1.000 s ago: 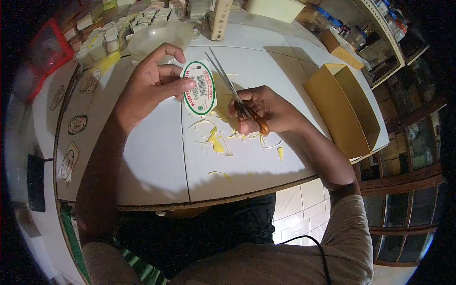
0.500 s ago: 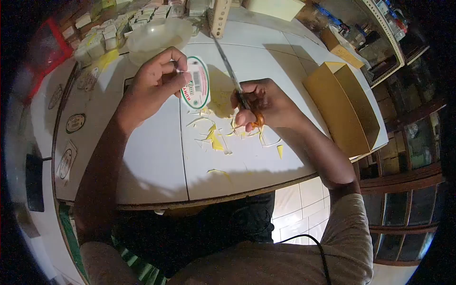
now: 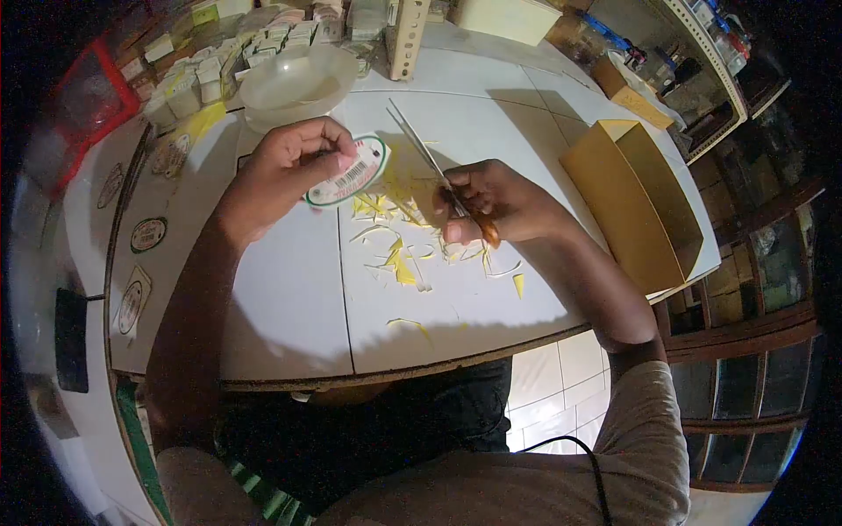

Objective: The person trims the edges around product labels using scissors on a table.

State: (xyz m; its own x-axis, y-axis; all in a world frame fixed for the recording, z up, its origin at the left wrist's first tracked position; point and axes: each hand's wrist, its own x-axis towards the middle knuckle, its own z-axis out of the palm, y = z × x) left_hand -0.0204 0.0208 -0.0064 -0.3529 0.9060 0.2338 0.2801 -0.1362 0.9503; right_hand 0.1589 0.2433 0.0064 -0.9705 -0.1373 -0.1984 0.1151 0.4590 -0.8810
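Between the thumb and fingers of my left hand (image 3: 294, 171) is an oval label (image 3: 353, 175), white with a green border, a barcode and red print. It is tilted, its long side slanting up to the right. My right hand (image 3: 491, 202) is closed round the orange handle of a pair of scissors (image 3: 427, 153). Their blades point up and left, slightly parted, apart from the label. Below both hands, yellow and white paper scraps (image 3: 399, 263) lie scattered on the white tiled table (image 3: 281, 316).
A translucent bowl (image 3: 296, 83) stands behind my left hand, near stacks of cut labels (image 3: 206, 74). More oval labels (image 3: 149, 234) lie at the left. A yellow-brown open box (image 3: 636, 202) stands at the right. A perforated metal post (image 3: 409, 39) rises at the back.
The label has turned from nearly upright to a slant in my left hand. The scissors have moved down slightly with my right hand, and their blades now show parted.
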